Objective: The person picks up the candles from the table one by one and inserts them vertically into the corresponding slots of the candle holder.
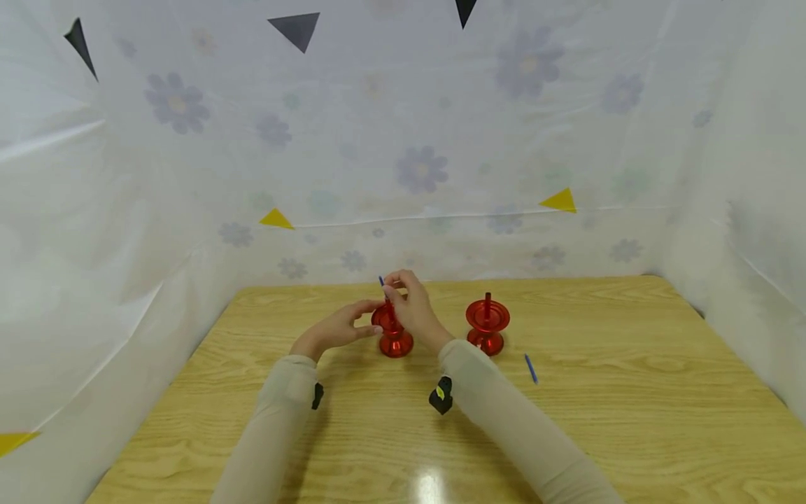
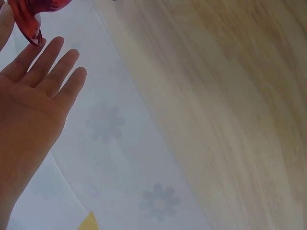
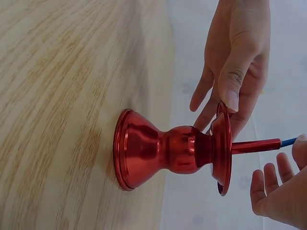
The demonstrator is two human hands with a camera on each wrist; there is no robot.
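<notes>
A red metal candle holder [image 1: 394,334] stands on the wooden table [image 1: 630,406], and a thin blue stick [image 1: 381,281] rises from its centre tube. My right hand [image 1: 395,285] pinches that stick from above. In the right wrist view the blue stick [image 3: 288,142] enters the holder's [image 3: 163,151] red tube, with my right fingertips [image 3: 273,184] beside it. My left hand [image 1: 370,318] has straight fingers, and its thumb [image 3: 230,81] touches the dish rim. The left wrist view shows the open palm [image 2: 33,100] below the red rim [image 2: 29,24].
A second red candle holder [image 1: 488,325] stands to the right with a bare red tube. Another blue stick [image 1: 531,368] lies flat on the table right of it. White flowered sheeting [image 1: 415,168] walls in the back and both sides.
</notes>
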